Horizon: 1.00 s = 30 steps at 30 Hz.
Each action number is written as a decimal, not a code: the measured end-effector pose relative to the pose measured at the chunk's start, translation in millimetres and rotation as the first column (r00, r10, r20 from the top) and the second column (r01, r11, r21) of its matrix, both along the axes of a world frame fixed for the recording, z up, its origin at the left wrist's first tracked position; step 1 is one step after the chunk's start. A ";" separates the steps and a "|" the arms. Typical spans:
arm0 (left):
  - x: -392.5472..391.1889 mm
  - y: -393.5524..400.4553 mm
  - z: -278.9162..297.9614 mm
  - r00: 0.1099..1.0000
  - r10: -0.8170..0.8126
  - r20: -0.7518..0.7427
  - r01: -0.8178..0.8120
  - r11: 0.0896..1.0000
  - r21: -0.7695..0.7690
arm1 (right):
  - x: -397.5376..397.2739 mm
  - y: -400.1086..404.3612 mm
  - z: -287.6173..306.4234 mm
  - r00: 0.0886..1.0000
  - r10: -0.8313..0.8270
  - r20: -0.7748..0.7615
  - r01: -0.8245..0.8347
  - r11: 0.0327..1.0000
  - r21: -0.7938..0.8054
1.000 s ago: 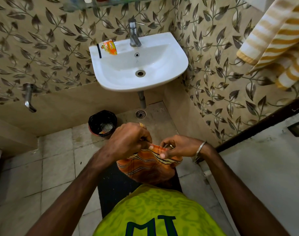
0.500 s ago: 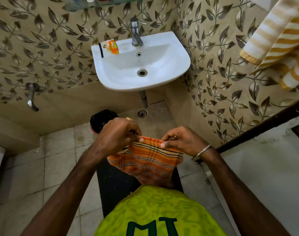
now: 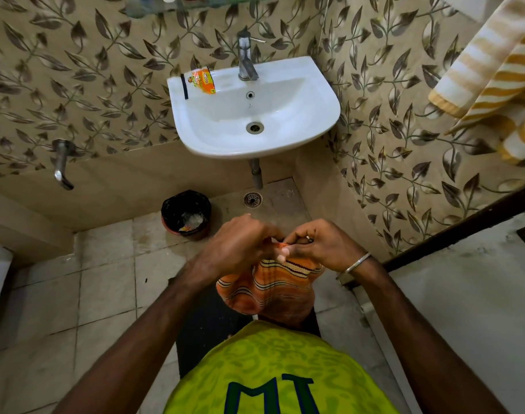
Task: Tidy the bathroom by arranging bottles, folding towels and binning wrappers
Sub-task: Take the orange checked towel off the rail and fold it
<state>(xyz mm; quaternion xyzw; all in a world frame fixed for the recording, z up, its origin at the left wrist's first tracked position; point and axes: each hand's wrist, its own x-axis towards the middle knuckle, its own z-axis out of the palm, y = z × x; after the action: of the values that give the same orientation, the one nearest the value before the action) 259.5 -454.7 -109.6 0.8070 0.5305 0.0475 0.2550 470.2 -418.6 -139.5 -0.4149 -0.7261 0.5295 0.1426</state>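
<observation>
Towel fold closing in front of the body

The orange striped towel (image 3: 267, 288) now hangs doubled below the 2 hands; left hand (image 3: 240, 243) and right hand (image 3: 321, 243), apart 0.5 s ago, have met, both pinching its top edge, so 1 fold is nearly done.

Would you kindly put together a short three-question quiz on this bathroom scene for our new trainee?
1. True or false: the orange wrapper lies in the bin.
2. What do the left hand and right hand hold between them? A) orange striped towel B) bottle C) brush
3. Which wall holds the yellow striped towel, the person's left or right?

Key: 1. False, it lies on the sink rim. 2. A. 3. Right.
</observation>
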 end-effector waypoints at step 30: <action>-2.5 3.0 0.0 0.998 -0.006 0.057 0.000 0.996 0.092 | -0.4 7.4 -1.1 0.998 0.004 -0.066 -0.009 0.998 -0.066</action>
<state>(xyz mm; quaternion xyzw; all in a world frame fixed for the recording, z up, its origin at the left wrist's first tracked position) 257.0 -451.7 -109.5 0.8170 0.5191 0.0946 0.2325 469.8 -411.2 -140.6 -0.3993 -0.7045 0.5670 0.1510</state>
